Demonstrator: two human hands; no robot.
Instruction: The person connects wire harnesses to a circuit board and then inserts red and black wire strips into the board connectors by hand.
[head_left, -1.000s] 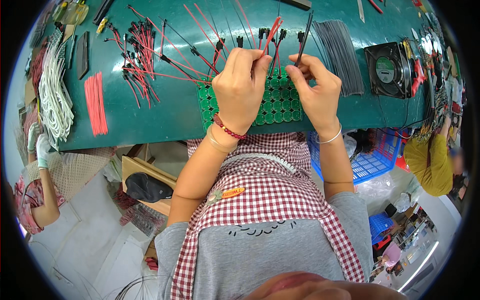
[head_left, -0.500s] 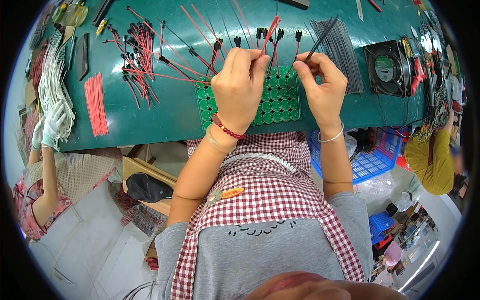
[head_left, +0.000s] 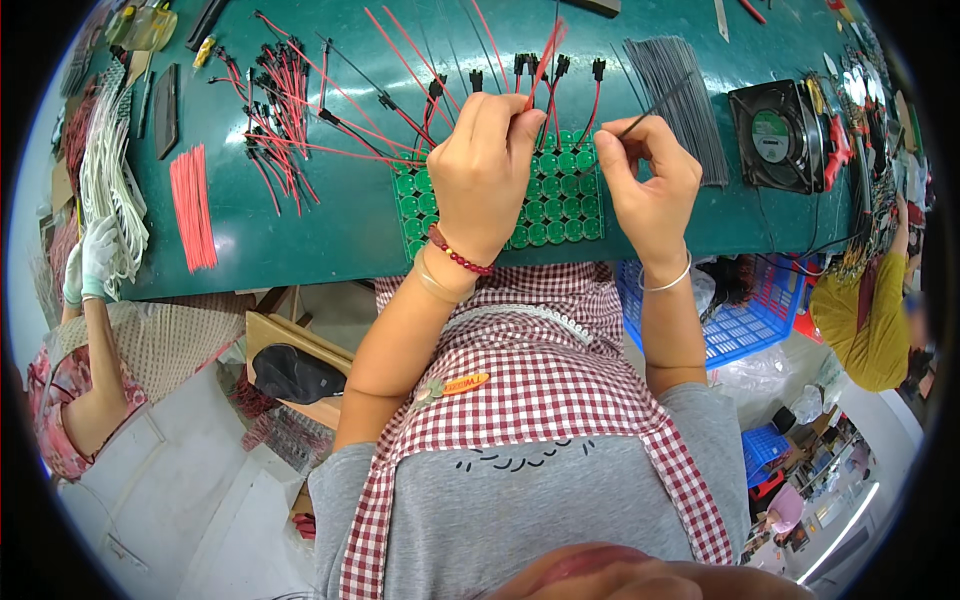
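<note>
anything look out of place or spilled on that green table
Nothing is plainly spilled or damaged. The untidiest spot is the loose heap of red-and-black wire leads with black plastic connectors, left of the person's left hand: the leads cross at odd angles, while the thin straight red wires nearby lie neatly parallel.
</note>
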